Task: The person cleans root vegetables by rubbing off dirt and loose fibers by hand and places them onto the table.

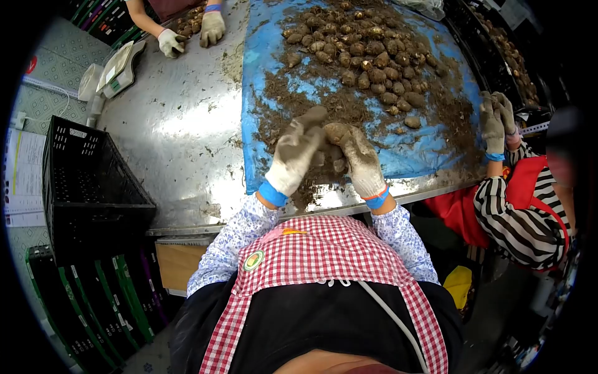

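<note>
My right hand [361, 159], in a soiled white glove with a blue and orange band at the wrist, is closed around a brown taro root [336, 132]. My left hand [294, 153], gloved and blue-banded, is just left of that root. Its fingers are smeared by motion, so their grip does not show. Both hands are above the near part of a blue plastic sheet [398, 163] strewn with soil and root fibres. Beyond them lies a large pile of taro roots [367, 59].
A metal table [187, 168] carries the sheet. At left are a black crate [93, 206] and a scale [119, 70]. Another person's gloved hands [193, 34] are at the far side beside more roots. A co-worker's gloved hands [495, 121] are at the right edge.
</note>
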### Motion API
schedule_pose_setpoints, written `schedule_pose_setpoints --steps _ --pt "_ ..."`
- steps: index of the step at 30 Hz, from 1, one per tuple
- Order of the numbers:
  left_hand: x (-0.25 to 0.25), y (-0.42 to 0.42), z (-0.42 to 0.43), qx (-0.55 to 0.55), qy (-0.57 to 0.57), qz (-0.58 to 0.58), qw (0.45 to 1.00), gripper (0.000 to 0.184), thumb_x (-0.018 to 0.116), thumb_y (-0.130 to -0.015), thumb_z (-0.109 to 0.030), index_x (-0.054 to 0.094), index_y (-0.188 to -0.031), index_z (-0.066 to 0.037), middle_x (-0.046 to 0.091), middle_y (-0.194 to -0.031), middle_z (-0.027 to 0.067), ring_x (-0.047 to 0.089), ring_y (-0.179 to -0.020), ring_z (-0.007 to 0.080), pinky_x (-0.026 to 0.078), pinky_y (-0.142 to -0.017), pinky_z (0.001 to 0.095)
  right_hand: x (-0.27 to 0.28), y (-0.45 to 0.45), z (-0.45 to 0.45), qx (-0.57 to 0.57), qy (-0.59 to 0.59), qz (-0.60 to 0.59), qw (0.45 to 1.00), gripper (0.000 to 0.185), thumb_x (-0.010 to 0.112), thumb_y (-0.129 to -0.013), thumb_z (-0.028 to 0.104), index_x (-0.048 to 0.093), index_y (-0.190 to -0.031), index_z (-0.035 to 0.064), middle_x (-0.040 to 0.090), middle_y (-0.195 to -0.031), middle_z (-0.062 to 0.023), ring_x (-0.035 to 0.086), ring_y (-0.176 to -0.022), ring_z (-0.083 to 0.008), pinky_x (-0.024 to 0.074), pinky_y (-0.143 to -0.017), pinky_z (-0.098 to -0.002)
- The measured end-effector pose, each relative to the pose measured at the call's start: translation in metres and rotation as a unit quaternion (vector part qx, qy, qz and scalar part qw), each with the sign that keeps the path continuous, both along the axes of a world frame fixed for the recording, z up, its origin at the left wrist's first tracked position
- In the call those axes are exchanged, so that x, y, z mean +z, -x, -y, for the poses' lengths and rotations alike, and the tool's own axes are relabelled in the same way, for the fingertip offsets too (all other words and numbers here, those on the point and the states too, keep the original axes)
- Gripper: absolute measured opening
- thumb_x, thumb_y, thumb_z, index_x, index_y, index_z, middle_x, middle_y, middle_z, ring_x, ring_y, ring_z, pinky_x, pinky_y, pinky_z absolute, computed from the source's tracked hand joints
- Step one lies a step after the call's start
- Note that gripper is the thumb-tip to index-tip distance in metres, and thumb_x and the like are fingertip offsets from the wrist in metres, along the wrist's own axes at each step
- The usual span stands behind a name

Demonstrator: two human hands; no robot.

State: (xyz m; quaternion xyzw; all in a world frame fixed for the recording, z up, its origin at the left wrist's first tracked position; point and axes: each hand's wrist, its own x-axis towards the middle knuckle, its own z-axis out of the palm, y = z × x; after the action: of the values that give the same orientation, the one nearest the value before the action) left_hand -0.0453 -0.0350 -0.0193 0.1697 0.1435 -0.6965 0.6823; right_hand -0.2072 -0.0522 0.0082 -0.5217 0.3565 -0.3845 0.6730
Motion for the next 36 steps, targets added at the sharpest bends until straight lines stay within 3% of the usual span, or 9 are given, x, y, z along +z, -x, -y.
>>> schedule_pose_setpoints --steps 2,5,8,12,14,19,21,28,36 --pt "0.009 0.009 -0.003 -0.039 0.107 0.113 0.987 0.029 0.050 -0.093 -0.008 0.051 -0.119 0.004 0.061 -0.102 0.0136 0.059 -0.099 0.0197 0.051 -0.087 0.0315 -0.015 0.002 0.003 0.009 0.006 -0.126 0.992 0.030 0.055 -0.095 0.017 0.054 -0.122 0.0033 0.064 -0.108 -0.0119 0.064 -0.088 -0.0170 0.0540 -0.069 -0.0285" --pt "0.017 0.011 -0.015 -0.057 0.140 0.730 0.666 0.024 0.051 -0.094 -0.013 0.055 -0.112 0.002 0.061 -0.105 0.0129 0.060 -0.104 0.0199 0.052 -0.088 0.0315 -0.020 0.000 0.000 -0.013 0.277 -0.192 0.941 0.028 0.057 -0.092 0.010 0.055 -0.119 0.0013 0.063 -0.106 -0.0155 0.065 -0.090 -0.0223 0.0549 -0.071 -0.0317" --pt "0.046 0.003 -0.008 -0.057 0.120 0.736 0.663 0.025 0.052 -0.096 -0.021 0.057 -0.112 -0.002 0.063 -0.108 0.0102 0.065 -0.094 0.0212 0.056 -0.077 0.0278 -0.007 -0.007 0.002 -0.013 0.549 -0.225 0.804 0.024 0.057 -0.090 0.005 0.058 -0.112 -0.0021 0.063 -0.106 -0.0169 0.065 -0.093 -0.0263 0.0545 -0.073 -0.0327" --pt "0.053 0.008 -0.008 -0.114 0.009 0.592 0.798 0.026 0.050 -0.096 -0.016 0.053 -0.117 -0.001 0.063 -0.106 0.0098 0.065 -0.084 0.0207 0.056 -0.067 0.0272 -0.006 -0.008 -0.005 0.024 0.131 -0.037 0.990 0.025 0.057 -0.088 0.001 0.057 -0.113 -0.0030 0.060 -0.112 -0.0178 0.062 -0.095 -0.0259 0.0532 -0.079 -0.0336" --pt "-0.018 -0.001 -0.008 0.001 0.159 0.594 0.788 0.023 0.051 -0.092 -0.005 0.055 -0.114 -0.001 0.062 -0.111 0.0129 0.063 -0.092 0.0222 0.053 -0.083 0.0282 -0.015 0.010 -0.002 0.020 0.518 -0.250 0.817 0.033 0.056 -0.091 0.005 0.050 -0.123 -0.0036 0.060 -0.113 -0.0161 0.060 -0.099 -0.0222 0.0517 -0.083 -0.0312" --pt "-0.002 0.006 -0.010 0.019 0.206 0.361 0.909 0.016 0.048 -0.089 0.000 0.060 -0.100 -0.002 0.060 -0.114 0.0132 0.055 -0.108 0.0222 0.043 -0.102 0.0318 0.007 0.007 -0.007 0.069 0.000 -0.057 0.996 0.038 0.065 -0.086 0.006 0.053 -0.121 -0.0024 0.056 -0.121 -0.0182 0.057 -0.110 -0.0240 0.0539 -0.084 -0.0311" --pt "0.004 0.004 -0.010 0.012 0.149 0.528 0.836 0.020 0.048 -0.090 -0.002 0.057 -0.108 -0.002 0.056 -0.121 0.0145 0.054 -0.111 0.0240 0.043 -0.102 0.0328 -0.015 0.003 -0.001 -0.006 0.418 -0.167 0.893 0.033 0.069 -0.081 0.007 0.059 -0.112 -0.0028 0.055 -0.120 -0.0199 0.061 -0.101 -0.0254 0.0562 -0.077 -0.0324" --pt "-0.019 -0.031 0.002 -0.170 0.235 0.740 0.606 0.041 0.053 -0.092 -0.011 0.041 -0.130 0.001 0.054 -0.122 0.0143 0.060 -0.099 0.0201 0.052 -0.083 0.0237 0.001 0.007 0.008 -0.063 0.450 -0.222 0.863 0.026 0.074 -0.074 0.009 0.066 -0.098 0.0008 0.060 -0.107 -0.0208 0.062 -0.096 -0.0317 0.0552 -0.077 -0.0348" --pt "0.009 -0.005 -0.020 -0.224 0.097 0.492 0.836 0.052 0.043 -0.098 -0.040 0.038 -0.136 -0.005 0.046 -0.131 0.0192 0.046 -0.123 0.0262 0.044 -0.101 0.0378 -0.005 0.002 0.008 -0.066 0.366 -0.274 0.887 0.022 0.062 -0.078 -0.003 0.061 -0.100 -0.0030 0.062 -0.082 -0.0119 0.062 -0.074 -0.0264 0.0555 -0.066 -0.0357"
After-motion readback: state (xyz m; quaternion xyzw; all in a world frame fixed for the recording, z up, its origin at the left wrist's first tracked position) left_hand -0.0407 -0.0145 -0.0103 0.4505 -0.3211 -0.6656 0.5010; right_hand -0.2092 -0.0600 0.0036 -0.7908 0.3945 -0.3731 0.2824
